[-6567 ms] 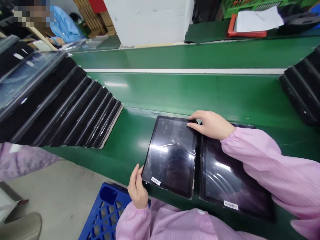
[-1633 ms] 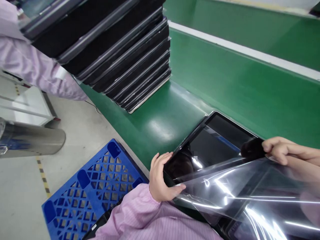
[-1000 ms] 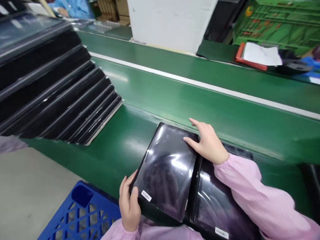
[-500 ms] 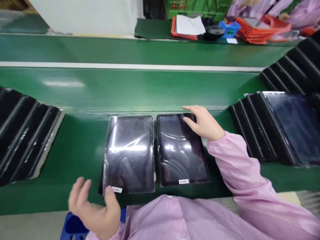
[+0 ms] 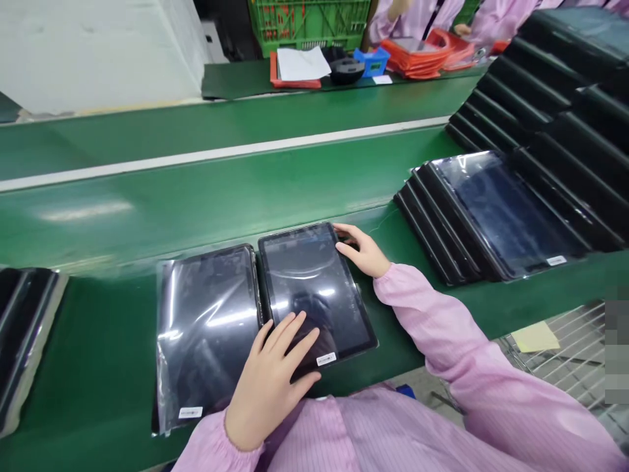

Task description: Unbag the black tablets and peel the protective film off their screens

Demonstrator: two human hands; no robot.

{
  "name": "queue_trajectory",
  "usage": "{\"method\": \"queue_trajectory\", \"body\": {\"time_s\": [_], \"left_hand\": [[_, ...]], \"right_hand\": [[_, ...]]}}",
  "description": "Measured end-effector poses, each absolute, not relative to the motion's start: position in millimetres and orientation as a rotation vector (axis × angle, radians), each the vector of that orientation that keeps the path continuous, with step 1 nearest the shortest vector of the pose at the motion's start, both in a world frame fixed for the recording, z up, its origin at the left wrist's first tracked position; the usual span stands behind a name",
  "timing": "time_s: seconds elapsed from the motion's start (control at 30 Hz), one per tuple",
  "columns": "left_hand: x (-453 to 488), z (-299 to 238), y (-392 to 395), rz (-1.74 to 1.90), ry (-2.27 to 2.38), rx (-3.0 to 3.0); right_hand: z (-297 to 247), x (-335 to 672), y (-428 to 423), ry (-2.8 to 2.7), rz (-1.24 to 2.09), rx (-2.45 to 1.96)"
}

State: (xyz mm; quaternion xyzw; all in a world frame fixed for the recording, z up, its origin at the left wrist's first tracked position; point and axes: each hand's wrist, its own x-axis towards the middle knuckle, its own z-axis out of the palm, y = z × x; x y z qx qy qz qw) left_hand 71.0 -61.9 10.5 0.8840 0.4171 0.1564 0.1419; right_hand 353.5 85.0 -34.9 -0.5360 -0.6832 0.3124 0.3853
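Two black tablets lie side by side on the green bench. The right tablet (image 5: 314, 275) has a glossy screen and a small white label at its lower edge. My right hand (image 5: 363, 252) has its thumb and fingers at this tablet's upper right corner, and the fingertips are partly hidden. My left hand (image 5: 275, 373) is open, palm down with spread fingers, over the lower left of the same tablet. Whether it presses on the screen I cannot tell. The left tablet (image 5: 211, 328), in clear film with a white label, is partly behind my left hand.
Leaning stacks of tablets (image 5: 506, 216) stand on the right, and another stack (image 5: 29, 334) on the left. Along the back shelf are orange trays (image 5: 413, 56), a white paper (image 5: 302, 63), a blue holder (image 5: 372, 62) and a green crate (image 5: 309, 26). Other people's pink sleeves show behind.
My left hand has moved from the left tablet's lower edge onto the right tablet. My right hand has come to that tablet's corner. The view has turned to the right.
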Motion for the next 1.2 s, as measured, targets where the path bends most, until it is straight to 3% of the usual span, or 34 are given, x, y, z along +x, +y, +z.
{"method": "queue_trajectory", "body": {"time_s": [0.23,0.47,0.77,0.97,1.2], "left_hand": [[59,9,-60,0.428,1.199,2.642],[45,3,-58,0.424,1.763,2.567],[42,-1,-55,0.223,1.745,2.654],[44,-10,-59,0.318,1.824,2.505],[42,-24,-63,0.356,1.854,2.467]], "right_hand": [[-19,340,122,-1.893,0.711,-1.250],[-9,334,105,-1.892,0.601,-1.073],[-23,357,116,-1.316,1.422,-0.877],[-27,367,118,-1.209,1.579,-0.867],[-6,384,119,-1.547,1.626,-0.726]]}}
